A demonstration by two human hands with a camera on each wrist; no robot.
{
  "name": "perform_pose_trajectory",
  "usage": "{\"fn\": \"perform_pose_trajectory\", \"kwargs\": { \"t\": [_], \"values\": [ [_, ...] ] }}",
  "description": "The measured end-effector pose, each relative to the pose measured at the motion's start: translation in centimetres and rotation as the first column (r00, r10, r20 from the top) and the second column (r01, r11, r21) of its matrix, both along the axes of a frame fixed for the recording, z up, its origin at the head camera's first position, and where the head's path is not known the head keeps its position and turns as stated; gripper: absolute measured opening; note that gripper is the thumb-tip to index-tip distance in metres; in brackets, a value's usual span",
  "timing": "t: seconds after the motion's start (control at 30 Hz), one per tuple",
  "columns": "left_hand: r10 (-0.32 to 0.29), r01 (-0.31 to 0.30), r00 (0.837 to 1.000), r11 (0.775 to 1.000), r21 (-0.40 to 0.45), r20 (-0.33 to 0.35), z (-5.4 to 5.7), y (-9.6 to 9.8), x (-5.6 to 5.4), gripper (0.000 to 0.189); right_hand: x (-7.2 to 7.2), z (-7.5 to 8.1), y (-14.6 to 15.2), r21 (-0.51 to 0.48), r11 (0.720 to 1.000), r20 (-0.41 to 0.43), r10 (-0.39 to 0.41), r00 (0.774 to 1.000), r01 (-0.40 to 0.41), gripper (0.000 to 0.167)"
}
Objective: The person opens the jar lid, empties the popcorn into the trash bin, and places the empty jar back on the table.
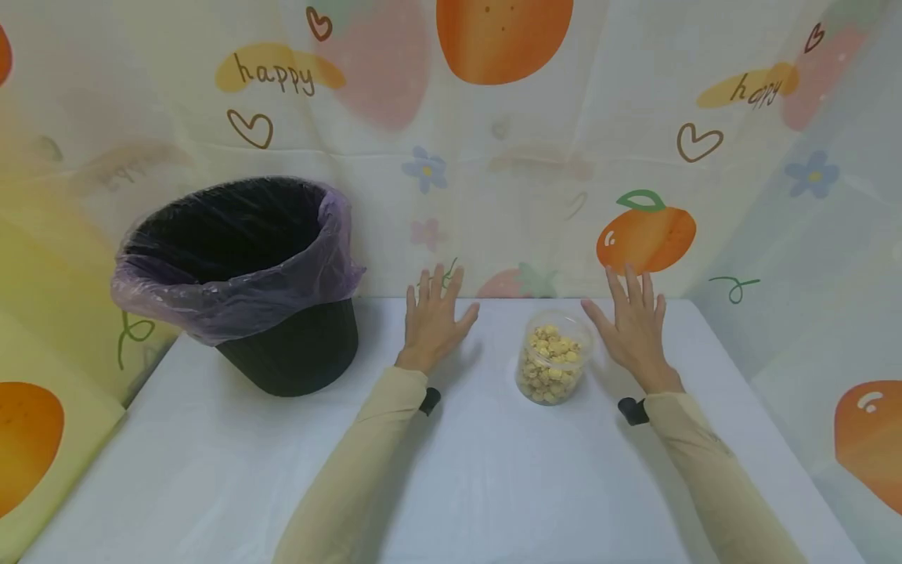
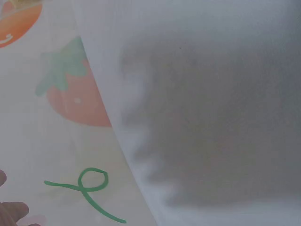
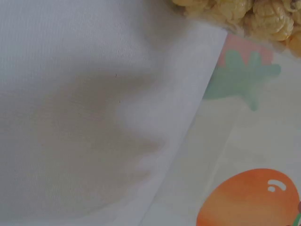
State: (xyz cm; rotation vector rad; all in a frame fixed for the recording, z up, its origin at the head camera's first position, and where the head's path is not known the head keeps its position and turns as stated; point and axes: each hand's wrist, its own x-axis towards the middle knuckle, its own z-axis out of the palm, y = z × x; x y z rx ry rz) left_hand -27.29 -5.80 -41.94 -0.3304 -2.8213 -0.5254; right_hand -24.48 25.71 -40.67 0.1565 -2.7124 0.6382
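A clear round jar [image 1: 554,356] partly filled with pale yellow popcorn [image 1: 550,376] stands upright on the white table, between the two hands. To its left, the left hand [image 1: 433,321] is held over the table with fingers spread, holding nothing. On the jar's other side the right hand [image 1: 636,333] also spreads its fingers, its thumb pointing toward the jar's rim. Popcorn [image 3: 263,19] shows at the top of the right wrist view. A few fingertips [image 2: 16,212] of the left hand enter the lower left of the left wrist view, above the hand's shadow on the cloth.
A black bin [image 1: 296,352] lined with a purple plastic bag [image 1: 282,301] stands at the table's back left. Behind the white table [image 1: 493,486] hangs a fruit-printed curtain [image 1: 479,196], which also lines both sides.
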Motion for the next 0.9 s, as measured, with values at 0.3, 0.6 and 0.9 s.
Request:
{"fn": "perform_pose_trajectory", "kwargs": {
  "t": [0.3,0.6,0.9],
  "values": [
    [-0.027,0.027,1.000,1.000,0.015,0.012,0.3,0.9,0.7,0.071,1.4,0.0,-0.3,-0.080,0.997,0.019,0.022,1.000,-0.021,0.079],
    [-0.071,0.068,0.996,0.995,0.078,0.048,0.6,1.9,1.3,0.070,2.7,-0.5,-0.6,-0.151,0.987,0.008,0.060,0.998,-0.058,0.072],
    [-0.162,0.148,0.981,0.981,0.128,0.107,0.7,2.6,2.0,0.068,3.9,-1.3,-0.9,-0.250,0.960,-0.003,0.126,0.992,-0.123,0.067]
  ]
}}
